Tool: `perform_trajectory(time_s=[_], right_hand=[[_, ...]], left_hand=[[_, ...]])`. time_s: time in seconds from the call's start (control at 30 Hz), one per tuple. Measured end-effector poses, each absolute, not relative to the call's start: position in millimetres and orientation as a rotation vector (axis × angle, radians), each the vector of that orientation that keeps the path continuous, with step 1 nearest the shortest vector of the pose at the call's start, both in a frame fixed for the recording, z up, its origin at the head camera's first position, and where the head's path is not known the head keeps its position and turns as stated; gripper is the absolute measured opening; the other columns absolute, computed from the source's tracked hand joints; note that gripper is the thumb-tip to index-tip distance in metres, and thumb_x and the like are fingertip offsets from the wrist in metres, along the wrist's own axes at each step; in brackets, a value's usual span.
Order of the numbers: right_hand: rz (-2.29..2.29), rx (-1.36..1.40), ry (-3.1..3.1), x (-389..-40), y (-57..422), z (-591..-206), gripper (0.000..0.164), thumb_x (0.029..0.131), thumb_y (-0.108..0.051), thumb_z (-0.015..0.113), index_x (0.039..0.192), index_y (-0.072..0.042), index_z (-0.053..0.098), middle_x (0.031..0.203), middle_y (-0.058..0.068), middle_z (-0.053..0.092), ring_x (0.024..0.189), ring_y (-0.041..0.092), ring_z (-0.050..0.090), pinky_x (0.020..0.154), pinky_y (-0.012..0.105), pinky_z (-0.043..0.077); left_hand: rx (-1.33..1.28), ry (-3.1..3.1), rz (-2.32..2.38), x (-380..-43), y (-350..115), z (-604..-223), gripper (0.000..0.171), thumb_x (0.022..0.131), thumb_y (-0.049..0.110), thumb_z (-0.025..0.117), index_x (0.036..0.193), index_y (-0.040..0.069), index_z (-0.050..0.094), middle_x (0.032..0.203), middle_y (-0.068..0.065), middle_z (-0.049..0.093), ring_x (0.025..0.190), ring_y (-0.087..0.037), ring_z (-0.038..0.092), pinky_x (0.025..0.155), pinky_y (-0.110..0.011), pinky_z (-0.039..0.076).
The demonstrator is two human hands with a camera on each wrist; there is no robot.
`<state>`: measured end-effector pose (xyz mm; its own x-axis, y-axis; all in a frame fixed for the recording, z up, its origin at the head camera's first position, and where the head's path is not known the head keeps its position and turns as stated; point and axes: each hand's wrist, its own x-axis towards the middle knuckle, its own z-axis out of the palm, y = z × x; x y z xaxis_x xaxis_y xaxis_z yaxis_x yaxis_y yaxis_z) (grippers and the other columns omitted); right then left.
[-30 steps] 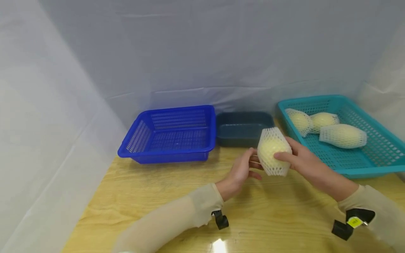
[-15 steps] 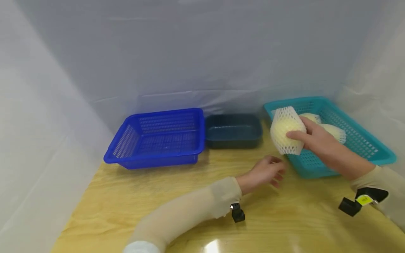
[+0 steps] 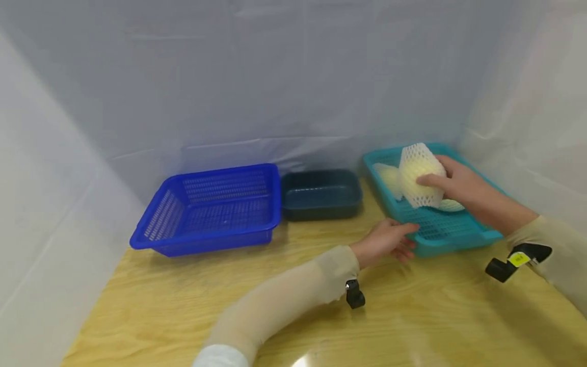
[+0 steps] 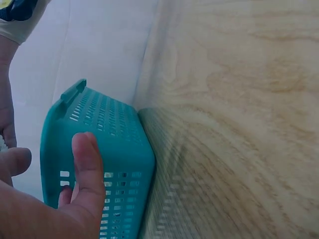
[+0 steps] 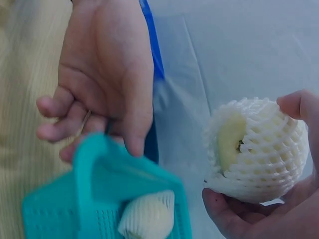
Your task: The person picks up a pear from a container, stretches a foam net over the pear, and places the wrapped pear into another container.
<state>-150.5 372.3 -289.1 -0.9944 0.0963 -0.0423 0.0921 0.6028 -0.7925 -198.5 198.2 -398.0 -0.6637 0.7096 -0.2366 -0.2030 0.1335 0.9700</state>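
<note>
My right hand [image 3: 463, 183] grips a pale yellow-green fruit [image 3: 418, 178] in a white foam net. It is held over the teal basket [image 3: 447, 247], thumb across its near side. In the right wrist view, bare skin and a dark stem spot show on the fruit [image 5: 232, 139] through the net's opening. My left hand [image 3: 385, 240] is at the basket's near left corner, fingers loosely bent and holding nothing. The left wrist view has its thumb and fingers [image 4: 88, 174] beside the teal wall. More netted fruit [image 3: 390, 178] lies in the basket, partly hidden by the held one.
Left of the teal basket stands a small dark green tray [image 3: 321, 211], and beyond it a blue basket [image 3: 215, 245]. All three sit on a wooden table [image 3: 174, 306] in front of a white sheet [image 3: 293, 81], with more sheeting at both sides.
The right hand has carried the netted fruit away and rightward, from over the table to over the teal basket. My left hand has left the fruit's side and moved to the basket's near corner.
</note>
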Motion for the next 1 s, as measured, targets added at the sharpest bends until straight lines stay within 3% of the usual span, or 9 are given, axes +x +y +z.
perform_trajectory(time_s=[0.33,0.57,0.7,0.9,1.0], right_hand=[[1.23,-0.181,-2.929,-182.1,398.1,-287.3,0.089,0.1,-0.053,0.052,0.16,-0.001,0.009,0.146,0.029,0.038,0.123,0.043,0.05,0.094,0.053,0.05],[1.036,-0.153,-3.067,-208.0,420.7,-291.1,0.092,0.097,-0.056,0.057,0.159,-0.001,0.016,0.142,0.031,0.043,0.117,0.04,0.055,0.086,0.049,0.054],[0.925,-0.124,-3.181,-222.3,426.2,-295.8,0.096,0.095,-0.058,0.059,0.158,0.001,0.017,0.139,0.032,0.045,0.113,0.04,0.058,0.081,0.047,0.056],[0.81,-0.055,-3.311,-244.0,427.9,-305.2,0.099,0.093,-0.056,0.062,0.155,0.007,0.017,0.148,0.037,0.033,0.12,0.049,0.053,0.076,0.05,0.056],[0.752,-0.018,-3.369,-250.8,427.7,-310.6,0.098,0.093,-0.054,0.063,0.155,0.007,0.018,0.151,0.037,0.029,0.113,0.045,0.056,0.072,0.049,0.056]], left_hand=[[0.513,1.679,1.636,-216.2,204.1,-404.9,0.024,0.102,0.024,0.059,0.105,0.0,0.061,0.076,-0.01,0.065,0.062,-0.021,0.067,0.088,-0.056,0.055],[0.545,1.684,1.625,-218.7,206.5,-401.1,0.021,0.103,0.02,0.057,0.091,0.002,0.058,0.072,-0.013,0.063,0.089,-0.047,0.071,0.09,-0.059,0.053],[0.534,1.69,1.633,-215.7,209.4,-400.7,0.023,0.103,0.019,0.057,0.088,0.001,0.057,0.071,-0.013,0.061,0.095,-0.051,0.068,0.09,-0.06,0.053],[0.513,1.673,1.653,-213.5,212.2,-402.0,0.021,0.103,0.019,0.057,0.09,0.002,0.057,0.071,-0.014,0.061,0.096,-0.052,0.068,0.089,-0.059,0.054],[0.504,1.666,1.66,-212.4,213.8,-402.1,0.019,0.103,0.019,0.057,0.095,0.001,0.058,0.072,-0.014,0.061,0.096,-0.053,0.067,0.088,-0.06,0.054]])
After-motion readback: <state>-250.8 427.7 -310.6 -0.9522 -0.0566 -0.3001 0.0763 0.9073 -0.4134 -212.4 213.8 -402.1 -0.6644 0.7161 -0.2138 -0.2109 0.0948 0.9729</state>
